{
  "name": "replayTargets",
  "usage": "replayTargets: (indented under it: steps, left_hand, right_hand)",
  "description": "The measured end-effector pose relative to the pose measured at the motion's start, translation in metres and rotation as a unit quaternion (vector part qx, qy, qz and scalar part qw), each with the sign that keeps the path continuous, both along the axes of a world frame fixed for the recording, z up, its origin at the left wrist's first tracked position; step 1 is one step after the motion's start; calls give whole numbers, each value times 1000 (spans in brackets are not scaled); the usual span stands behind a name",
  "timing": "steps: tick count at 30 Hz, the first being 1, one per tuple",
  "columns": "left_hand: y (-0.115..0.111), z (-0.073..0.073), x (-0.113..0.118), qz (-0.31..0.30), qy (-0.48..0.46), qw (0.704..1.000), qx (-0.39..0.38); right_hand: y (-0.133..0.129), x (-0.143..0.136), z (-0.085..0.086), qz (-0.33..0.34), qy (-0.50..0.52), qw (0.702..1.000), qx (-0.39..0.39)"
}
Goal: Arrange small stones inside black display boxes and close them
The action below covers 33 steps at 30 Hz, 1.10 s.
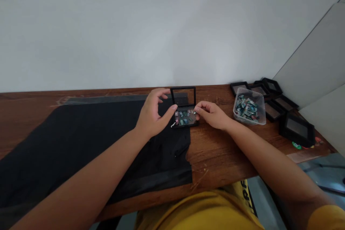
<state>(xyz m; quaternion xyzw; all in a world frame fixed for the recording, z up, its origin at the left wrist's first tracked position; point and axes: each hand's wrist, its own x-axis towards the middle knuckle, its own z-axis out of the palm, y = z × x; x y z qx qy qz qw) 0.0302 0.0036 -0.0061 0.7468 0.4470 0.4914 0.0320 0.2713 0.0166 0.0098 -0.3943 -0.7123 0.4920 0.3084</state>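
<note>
A small black display box [194,123] stands on the table with its windowed lid [183,87] raised. Several small green, pink and white stone-like pieces [185,119] lie inside. My left hand [155,115] is at the box's left side, thumb and fingers apart; its fingertips are by the lid and its thumb by the front-left corner. At the right edge of the box is my right hand [211,114], with thumb and index finger pinched together. What the pinch holds is too small to make out. A short white strip [173,124] sticks out at the box's left corner.
A clear plastic tub [262,115] of small wrapped-looking pieces [246,107] stands to the right. Around it lie several black windowed boxes [296,127]. A black mat [81,143] covers the left of the wooden table [215,154]. The wall [134,36] rises behind.
</note>
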Motion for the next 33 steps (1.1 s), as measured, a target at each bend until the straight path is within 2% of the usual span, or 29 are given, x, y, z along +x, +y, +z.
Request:
replayTargets:
  steps: [4, 8, 15, 22, 29, 33]
  left_hand:
    - [-13, 11, 11, -86, 95, 992, 13]
    - [-18, 10, 21, -135, 123, 983, 24]
    - [-18, 8, 21, -136, 82, 987, -11]
    - [-18, 11, 23, -161, 55, 985, -21]
    - [-19, 9, 25, -161, 18, 986, -49]
    - [-20, 8, 26, -154, -40, 982, -102]
  right_hand:
    - [-6, -2, 1, 43, 57, 996, -60]
    - [-9, -3, 2, 85, 91, 989, -83]
    - [-13, -6, 5, 93, 119, 983, -106]
    - [-14, -5, 7, 86, 103, 983, -124]
    - [-12, -3, 6, 87, 90, 985, -121]
    - [-9, -1, 6, 77, 125, 982, -117]
